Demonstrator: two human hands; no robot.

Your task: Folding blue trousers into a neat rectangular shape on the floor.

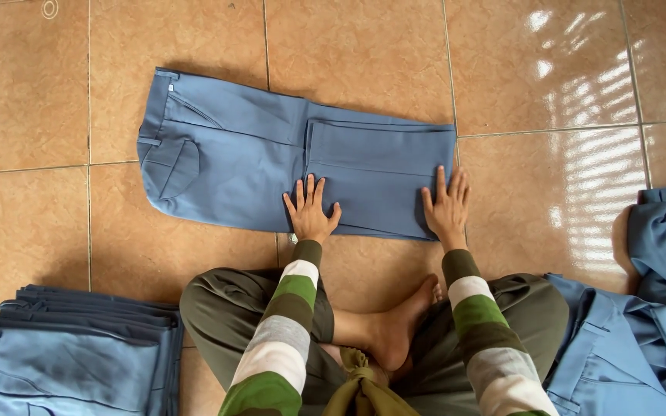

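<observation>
- Folded blue-grey cotton-twill trousers [271, 166] lay flat on the tan tiled floor [32, 115], legs doubled over, right in front of the seated person.
- Left hand [311, 212] and right hand [446, 206] – both flat, fingers spread, pressing the near edge; gripping nothing.
- Fabric looked light, limp, non-slip – probably best pinched at the fold edges or waistband.
- Stack of folded blue trousers [71, 354] lower left; loose blue pile [641, 331] right.

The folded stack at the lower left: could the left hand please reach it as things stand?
Probably yes. The left hand lies flat on the trousers, and only bare floor separates it from the stack; nothing blocks the way.
</observation>
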